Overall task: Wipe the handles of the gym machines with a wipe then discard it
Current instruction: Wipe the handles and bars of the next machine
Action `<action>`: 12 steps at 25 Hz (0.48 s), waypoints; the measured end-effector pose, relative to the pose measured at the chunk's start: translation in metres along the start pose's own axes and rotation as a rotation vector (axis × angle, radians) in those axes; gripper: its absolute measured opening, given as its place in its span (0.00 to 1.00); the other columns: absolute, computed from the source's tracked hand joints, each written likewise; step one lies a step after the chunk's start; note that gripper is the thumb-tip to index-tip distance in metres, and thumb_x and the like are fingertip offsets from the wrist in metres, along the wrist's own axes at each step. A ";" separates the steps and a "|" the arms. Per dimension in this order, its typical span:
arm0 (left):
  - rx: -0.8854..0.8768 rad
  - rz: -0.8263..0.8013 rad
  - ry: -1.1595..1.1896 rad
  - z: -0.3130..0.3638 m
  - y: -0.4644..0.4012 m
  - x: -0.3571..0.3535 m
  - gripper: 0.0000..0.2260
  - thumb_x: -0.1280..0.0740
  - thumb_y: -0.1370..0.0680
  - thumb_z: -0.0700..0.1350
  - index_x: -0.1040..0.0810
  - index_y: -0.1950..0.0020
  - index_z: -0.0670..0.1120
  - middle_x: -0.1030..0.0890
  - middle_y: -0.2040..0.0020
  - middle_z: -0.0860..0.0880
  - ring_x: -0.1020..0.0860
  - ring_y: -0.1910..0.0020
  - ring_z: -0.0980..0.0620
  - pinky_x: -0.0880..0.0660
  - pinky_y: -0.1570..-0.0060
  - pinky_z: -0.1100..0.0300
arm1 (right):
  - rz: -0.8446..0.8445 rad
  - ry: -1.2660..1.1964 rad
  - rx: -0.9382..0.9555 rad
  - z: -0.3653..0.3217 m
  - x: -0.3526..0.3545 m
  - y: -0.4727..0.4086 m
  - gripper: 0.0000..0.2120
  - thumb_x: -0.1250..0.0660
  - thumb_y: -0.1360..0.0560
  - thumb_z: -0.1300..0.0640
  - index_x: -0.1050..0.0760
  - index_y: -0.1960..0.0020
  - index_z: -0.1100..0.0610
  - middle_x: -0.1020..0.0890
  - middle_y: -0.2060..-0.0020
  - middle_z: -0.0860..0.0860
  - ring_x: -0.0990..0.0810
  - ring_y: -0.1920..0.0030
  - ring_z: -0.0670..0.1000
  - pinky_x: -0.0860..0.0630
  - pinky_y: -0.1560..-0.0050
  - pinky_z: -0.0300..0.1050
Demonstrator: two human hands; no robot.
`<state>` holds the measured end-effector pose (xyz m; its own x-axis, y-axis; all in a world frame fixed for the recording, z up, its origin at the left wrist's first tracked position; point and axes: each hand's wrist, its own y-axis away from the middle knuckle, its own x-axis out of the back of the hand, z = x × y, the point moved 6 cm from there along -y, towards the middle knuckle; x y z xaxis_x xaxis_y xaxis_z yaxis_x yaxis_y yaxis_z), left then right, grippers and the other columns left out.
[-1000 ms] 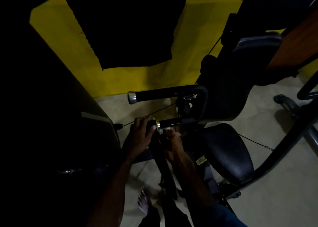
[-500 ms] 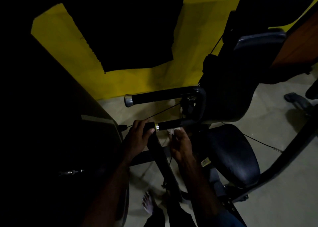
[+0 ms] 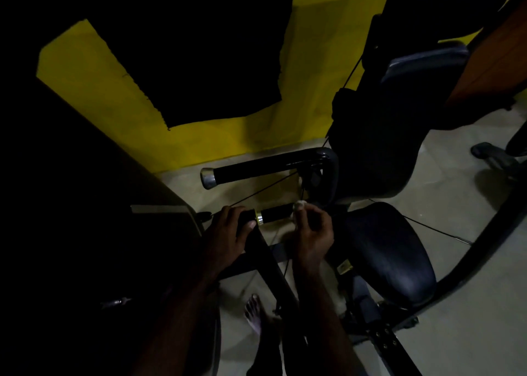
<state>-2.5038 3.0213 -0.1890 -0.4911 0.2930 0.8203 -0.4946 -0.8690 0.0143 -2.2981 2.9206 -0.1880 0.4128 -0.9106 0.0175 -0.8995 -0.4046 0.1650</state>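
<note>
Head view, dim light. Left hand (image 3: 228,234), lower centre of the frame: fingers curled round the near end of the lower handle (image 3: 275,212), thumb beside its brass ring (image 3: 259,217); likely steadying the bar so it does not swing under the rubbing. Right hand (image 3: 312,233), just right of it: fingers bunched round a pale wipe (image 3: 299,204), pressed on the far end of the same handle where the grip meets the bend. The wipe shows only as a small light patch above the fingertips; the rest is hidden in the fist.

Upper handle (image 3: 256,169), above, centre: black grip with a chrome cap (image 3: 207,177) at its left end, joined to the lower one by a curved bracket; no hand on it. Whether it is already wiped cannot be told.

Cable (image 3: 265,189): thin, running slantwise between the two handles.

Seat (image 3: 387,254), right of the hands: black, padded, with a backrest (image 3: 399,113) above it.

Foot (image 3: 253,313), bare, bottom centre, on the pale floor (image 3: 445,210).

Wall (image 3: 119,99), upper frame: yellow.

Step, by judgement: wiping the lower handle; discarding not yet begun.
</note>
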 end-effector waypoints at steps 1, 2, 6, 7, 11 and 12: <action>-0.027 0.038 -0.040 0.004 0.003 0.002 0.25 0.44 0.14 0.64 0.23 0.31 0.48 0.24 0.40 0.47 0.22 0.41 0.43 0.22 0.45 0.48 | -0.040 0.202 0.157 -0.012 0.001 -0.008 0.05 0.24 0.23 0.59 0.15 0.48 0.55 0.17 0.51 0.52 0.16 0.50 0.51 0.20 0.46 0.47; -0.052 0.078 -0.068 0.007 0.005 0.003 0.23 0.43 0.14 0.62 0.22 0.31 0.47 0.24 0.40 0.47 0.23 0.42 0.43 0.23 0.46 0.51 | -0.097 0.387 0.294 -0.019 -0.003 -0.014 0.06 0.25 0.23 0.61 0.15 0.47 0.57 0.19 0.51 0.52 0.19 0.50 0.51 0.21 0.48 0.47; -0.116 0.159 -0.101 0.006 0.006 0.004 0.20 0.37 0.14 0.57 0.21 0.30 0.45 0.23 0.42 0.46 0.23 0.44 0.44 0.26 0.49 0.54 | -0.415 0.958 0.723 -0.039 -0.031 -0.008 0.17 0.26 0.26 0.67 0.18 0.38 0.58 0.22 0.43 0.56 0.24 0.44 0.60 0.22 0.60 0.48; -0.113 0.150 -0.095 0.006 0.006 0.003 0.20 0.37 0.14 0.57 0.22 0.30 0.45 0.22 0.42 0.46 0.22 0.44 0.44 0.26 0.49 0.53 | -0.457 1.017 0.798 -0.041 -0.027 -0.009 0.16 0.27 0.25 0.64 0.19 0.37 0.57 0.22 0.43 0.55 0.24 0.45 0.59 0.23 0.62 0.46; -0.078 0.146 -0.061 0.010 0.008 0.005 0.21 0.38 0.14 0.58 0.21 0.30 0.45 0.21 0.41 0.46 0.21 0.44 0.44 0.24 0.47 0.50 | -0.428 0.827 0.543 -0.038 0.006 -0.033 0.10 0.35 0.19 0.50 0.20 0.39 0.44 0.24 0.43 0.48 0.21 0.44 0.55 0.23 0.50 0.41; -0.074 0.154 -0.060 0.011 0.008 0.005 0.21 0.38 0.14 0.58 0.21 0.30 0.45 0.21 0.41 0.46 0.21 0.43 0.44 0.24 0.46 0.50 | -0.320 0.656 0.424 -0.035 0.010 -0.031 0.09 0.34 0.19 0.50 0.19 0.41 0.44 0.23 0.44 0.49 0.20 0.45 0.55 0.22 0.47 0.42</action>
<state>-2.5027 3.0117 -0.1783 -0.5228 0.1321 0.8421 -0.4689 -0.8696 -0.1546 -2.2612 2.9270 -0.1582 0.5383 -0.5663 0.6241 -0.6484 -0.7514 -0.1226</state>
